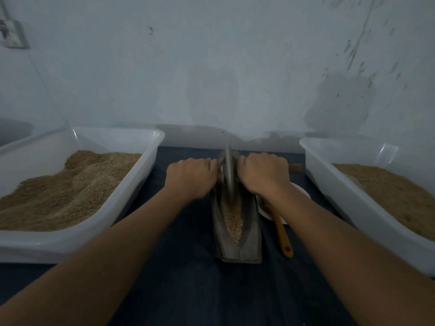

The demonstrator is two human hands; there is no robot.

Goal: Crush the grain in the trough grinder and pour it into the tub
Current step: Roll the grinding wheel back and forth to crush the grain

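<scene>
A grey metal trough grinder point(249, 238) lies lengthwise on the dark table, its groove holding pale grain point(233, 223). A metal grinding wheel point(227, 175) stands upright in the far half of the trough. My left hand point(190, 177) grips the wheel's axle handle on the left side. My right hand point(263, 175) grips the handle on the right, and the wooden handle end point(296, 168) sticks out past its knuckles. A white tub point(131, 196) with brown crushed grain sits to the left. Another white tub point(341, 191) with grain sits to the right.
A white dish point(266, 211) lies right of the trough, partly under my right forearm, with a yellow-handled scoop point(282, 234) resting on it. The wall stands close behind the table. Dark table cloth point(188, 278) shows between the tubs.
</scene>
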